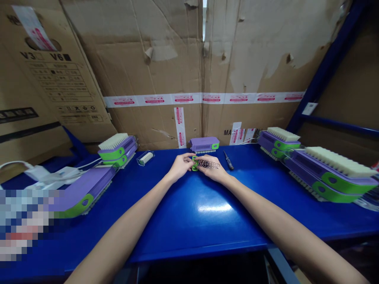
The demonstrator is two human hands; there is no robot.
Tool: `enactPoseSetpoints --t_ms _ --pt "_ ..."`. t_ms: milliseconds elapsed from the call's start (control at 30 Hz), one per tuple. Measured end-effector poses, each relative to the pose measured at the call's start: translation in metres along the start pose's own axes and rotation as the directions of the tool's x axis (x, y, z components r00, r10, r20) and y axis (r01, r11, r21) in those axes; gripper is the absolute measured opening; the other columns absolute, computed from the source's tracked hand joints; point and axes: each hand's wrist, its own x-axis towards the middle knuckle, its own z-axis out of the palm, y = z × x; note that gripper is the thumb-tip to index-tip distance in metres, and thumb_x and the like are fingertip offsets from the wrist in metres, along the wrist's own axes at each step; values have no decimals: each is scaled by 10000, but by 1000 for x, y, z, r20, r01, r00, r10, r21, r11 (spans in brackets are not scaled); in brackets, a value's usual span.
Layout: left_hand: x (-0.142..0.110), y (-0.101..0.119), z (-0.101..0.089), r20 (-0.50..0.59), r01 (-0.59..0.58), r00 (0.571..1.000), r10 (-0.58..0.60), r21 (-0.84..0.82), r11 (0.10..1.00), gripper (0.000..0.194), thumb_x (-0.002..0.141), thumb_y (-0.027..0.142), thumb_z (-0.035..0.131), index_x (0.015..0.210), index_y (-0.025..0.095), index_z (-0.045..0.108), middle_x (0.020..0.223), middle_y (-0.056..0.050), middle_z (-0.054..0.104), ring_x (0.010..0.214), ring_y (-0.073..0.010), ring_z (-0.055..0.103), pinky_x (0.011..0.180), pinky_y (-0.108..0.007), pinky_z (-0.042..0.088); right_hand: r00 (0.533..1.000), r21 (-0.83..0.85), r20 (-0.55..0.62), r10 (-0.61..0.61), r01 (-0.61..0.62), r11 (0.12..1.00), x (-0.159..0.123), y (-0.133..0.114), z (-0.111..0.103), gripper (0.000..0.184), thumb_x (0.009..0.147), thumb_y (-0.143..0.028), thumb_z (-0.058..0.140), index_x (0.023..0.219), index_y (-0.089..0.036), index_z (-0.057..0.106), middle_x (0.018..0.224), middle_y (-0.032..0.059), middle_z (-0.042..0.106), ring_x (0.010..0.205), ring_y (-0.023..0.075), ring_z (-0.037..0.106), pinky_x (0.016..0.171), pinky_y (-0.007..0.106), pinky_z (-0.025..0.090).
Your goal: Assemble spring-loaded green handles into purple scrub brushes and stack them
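Both hands meet over the blue table at its middle. A small bright green plastic piece (194,163) with slots is between them. My left hand (180,167) has its fingers closed on the left side of the piece. My right hand (211,169) grips it from the right with fingers bent. Across the back of the right hand runs a dark looped coil (209,163), like a spring; I cannot tell how it is attached. Just beyond the hands sits a purple case (204,143) with a green end and pale teeth underneath. A screwdriver (228,161) lies right of my right hand.
A clear box with a pale block (145,158) lies to the left. Stacked purple-green units (118,151) and a larger one (85,189) stand left, near white plugs and cables (44,175). More stacks (328,173) stand right. Taped cardboard (154,71) walls the back.
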Motion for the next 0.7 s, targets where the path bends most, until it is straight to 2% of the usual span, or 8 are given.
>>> enactPoseSetpoints --t_ms 300,500,700 --pt "2 -5 -5 85 4 996 0 -48 999 385 691 66 595 1076 79 609 664 -5 626 574 -90 570 542 -201 448 1000 35 -16 23 -23 999 -1 0 1 223 740 -218 678 958 -176 700 896 66 707 788 174 669 752 297 529" --pt "3 -6 -6 139 11 990 0 -79 997 488 633 98 687 1111 105 591 737 -18 652 580 -83 566 538 -194 418 999 60 -32 17 -15 998 -1 3 3 217 740 -233 671 951 -185 698 919 67 716 809 178 677 783 312 537" --pt "3 -6 -3 102 6 995 -1 -47 999 468 645 55 642 1108 83 577 696 -9 638 541 -75 540 514 -192 413 999 46 -36 11 -9 999 0 2 3 202 745 -221 655 941 -188 696 920 65 717 821 186 675 796 318 531"
